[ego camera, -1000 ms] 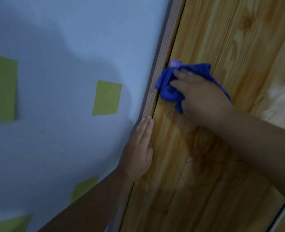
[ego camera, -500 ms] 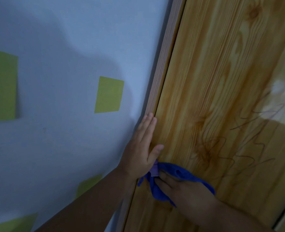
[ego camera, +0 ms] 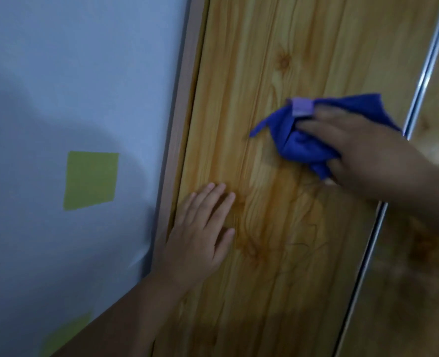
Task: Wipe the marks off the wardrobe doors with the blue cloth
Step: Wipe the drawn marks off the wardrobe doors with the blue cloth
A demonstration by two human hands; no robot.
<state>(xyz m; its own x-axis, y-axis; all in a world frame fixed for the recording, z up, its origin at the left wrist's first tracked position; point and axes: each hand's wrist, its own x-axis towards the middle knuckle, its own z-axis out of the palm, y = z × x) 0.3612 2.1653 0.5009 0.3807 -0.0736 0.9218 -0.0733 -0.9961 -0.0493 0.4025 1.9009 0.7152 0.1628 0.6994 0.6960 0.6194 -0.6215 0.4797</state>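
A right hand (ego camera: 368, 150), blurred, presses a bunched blue cloth (ego camera: 306, 145) against the wood-grain wardrobe door (ego camera: 277, 60) near its right edge, its grip closed over the cloth. Thin dark scribble marks (ego camera: 306, 243) lie below the cloth. The left hand (ego camera: 200, 233) rests flat near the door's left edge, its grip spread. Left of the door, a pale wall (ego camera: 84, 73) carries green squares (ego camera: 91, 180).
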